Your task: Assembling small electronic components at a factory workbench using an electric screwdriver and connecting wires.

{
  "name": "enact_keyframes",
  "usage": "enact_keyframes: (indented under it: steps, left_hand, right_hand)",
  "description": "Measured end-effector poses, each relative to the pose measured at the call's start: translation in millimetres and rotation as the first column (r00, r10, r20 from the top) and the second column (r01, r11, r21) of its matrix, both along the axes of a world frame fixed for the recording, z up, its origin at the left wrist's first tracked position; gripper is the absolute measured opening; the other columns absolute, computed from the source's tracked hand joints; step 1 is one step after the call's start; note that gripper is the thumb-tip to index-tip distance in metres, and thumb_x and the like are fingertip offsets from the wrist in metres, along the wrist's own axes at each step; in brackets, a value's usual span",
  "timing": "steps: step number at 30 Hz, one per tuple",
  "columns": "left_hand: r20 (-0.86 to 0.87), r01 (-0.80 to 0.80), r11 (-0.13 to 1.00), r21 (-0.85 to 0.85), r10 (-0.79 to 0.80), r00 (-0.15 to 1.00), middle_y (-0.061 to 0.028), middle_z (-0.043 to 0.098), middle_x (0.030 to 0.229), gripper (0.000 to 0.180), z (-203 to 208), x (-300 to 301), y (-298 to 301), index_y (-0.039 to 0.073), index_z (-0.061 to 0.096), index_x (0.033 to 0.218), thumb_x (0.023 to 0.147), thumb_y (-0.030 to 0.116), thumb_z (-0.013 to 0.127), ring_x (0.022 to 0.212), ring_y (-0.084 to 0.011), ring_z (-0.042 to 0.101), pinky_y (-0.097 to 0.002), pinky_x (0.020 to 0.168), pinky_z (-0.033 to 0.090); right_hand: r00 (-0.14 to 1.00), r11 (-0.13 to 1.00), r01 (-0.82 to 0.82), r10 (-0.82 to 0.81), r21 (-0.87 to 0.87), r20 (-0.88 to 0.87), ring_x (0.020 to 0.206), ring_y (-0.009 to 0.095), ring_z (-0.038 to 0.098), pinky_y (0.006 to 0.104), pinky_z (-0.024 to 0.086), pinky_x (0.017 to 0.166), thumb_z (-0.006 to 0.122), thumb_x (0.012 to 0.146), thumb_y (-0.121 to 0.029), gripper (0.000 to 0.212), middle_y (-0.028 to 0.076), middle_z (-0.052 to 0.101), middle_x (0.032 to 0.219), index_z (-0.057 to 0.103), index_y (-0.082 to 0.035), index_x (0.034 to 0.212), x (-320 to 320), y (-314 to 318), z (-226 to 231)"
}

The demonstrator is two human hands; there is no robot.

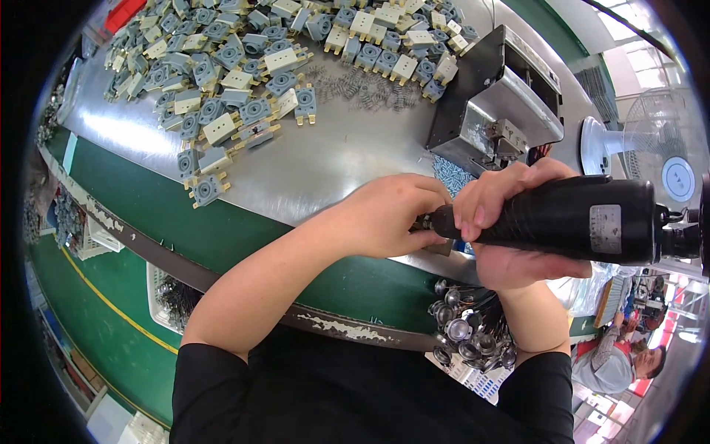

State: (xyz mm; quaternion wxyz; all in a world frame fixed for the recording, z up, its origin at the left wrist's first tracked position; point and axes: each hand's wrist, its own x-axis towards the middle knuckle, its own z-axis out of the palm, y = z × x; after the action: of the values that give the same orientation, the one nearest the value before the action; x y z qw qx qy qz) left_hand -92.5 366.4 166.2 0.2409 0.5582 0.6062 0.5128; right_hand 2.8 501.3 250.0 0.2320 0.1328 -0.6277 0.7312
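My right hand point(510, 222) is wrapped round a black electric screwdriver point(569, 218), which lies nearly level with its nose pointing left. My left hand point(396, 214) is closed in a pinch at the screwdriver's nose. Between its fingers and thumb is a small part point(439, 248), mostly hidden, so its kind does not show. Just beyond my hands lies a heap of small bluish screws point(451, 176), beside a black and silver metal screw feeder point(503, 111).
Many grey and cream plastic blocks with brass tabs point(255, 111) cover the far side of the metal table point(296, 170). Loose springs point(362, 87) lie beside them. Round metal parts with cables point(466, 333) sit near my right elbow. A fan point(654, 140) and another person point(614, 366) are at right.
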Motion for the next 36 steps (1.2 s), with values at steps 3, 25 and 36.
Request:
enact_keyframes:
  steps: [3, 25, 36]
  left_hand:
    - [0.003, 0.005, 1.0, 0.016, -0.005, 1.0, -0.0087, 0.071, 0.106, 0.027, 2.2, -0.4, 0.6, 0.003, 0.074, 0.101, 0.083, 0.021, 0.083, 0.096, -0.0305, 0.069, -0.0408, 0.082, 0.056]
    - [-0.238, -0.025, 0.962, 0.273, 0.092, 0.967, -0.009, 0.075, 0.097, 0.031, 6.0, 18.5, -5.1, 0.006, 0.074, 0.097, 0.072, 0.012, 0.092, 0.096, -0.0294, 0.073, -0.0408, 0.084, 0.059]
    - [-0.274, -0.282, 0.835, 0.472, 0.443, 0.853, -0.0072, 0.078, 0.091, 0.04, 15.7, 29.3, -9.5, 0.006, 0.076, 0.099, 0.066, 0.014, 0.097, 0.073, -0.0221, 0.074, -0.0326, 0.067, 0.057]
  right_hand:
    - [0.992, 0.997, 0.044, -0.051, 0.061, 0.113, 0.058, 0.021, 0.057, 0.0371, 0.05, 0.057, 0.052, 0.078, -0.096, 0.111, 0.007, 0.056, 0.074, 0.042, -0.005, 0.142, 0.2, 4.1, 12.4]
    - [0.732, 0.756, 0.436, -0.613, 0.487, 0.297, 0.079, 0.014, 0.057, 0.0318, 0.045, 0.071, 0.037, 0.112, -0.048, 0.056, 0.007, 0.066, 0.095, 0.063, 0.002, 0.11, 69.9, 77.6, 14.1]
    - [0.899, 0.426, -0.031, -0.383, 0.904, 0.211, 0.099, 0.036, 0.069, 0.0461, 0.054, 0.09, 0.078, 0.087, -0.014, 0.049, 0.014, 0.071, 0.108, 0.064, -0.002, 0.132, 79.9, 23.5, 8.7]
